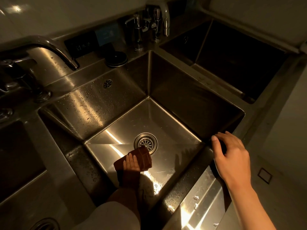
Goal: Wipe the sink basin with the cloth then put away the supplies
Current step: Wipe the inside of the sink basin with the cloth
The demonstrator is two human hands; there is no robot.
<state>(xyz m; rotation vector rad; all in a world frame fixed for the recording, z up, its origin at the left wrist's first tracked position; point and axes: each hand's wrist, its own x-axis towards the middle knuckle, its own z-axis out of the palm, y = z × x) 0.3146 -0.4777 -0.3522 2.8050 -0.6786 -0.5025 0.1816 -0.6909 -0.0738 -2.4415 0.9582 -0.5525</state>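
Nearest me, my right hand (230, 156) rests on the front rim of the square stainless steel sink basin (196, 100), fingers loosely curled and empty. Lower down, my left hand (132, 164) presses the folded brown cloth (142, 157) flat to the basin floor, fingers together, just touching the round metal drain strainer (146, 142). Beyond stands a curved chrome faucet (54, 48).

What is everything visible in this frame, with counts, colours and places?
Sink basin: one, steel, centre.
Drain strainer: one, silver, basin floor.
Cloth: one, brown, basin floor beside the drain.
Curved faucet: one, chrome, upper left.
Small taps: a cluster, chrome, top centre.
Round lid: one, dark, back ledge.
Side basins: two, steel, right and left.
Left hand: pressing the cloth.
Right hand: on the basin's right rim.
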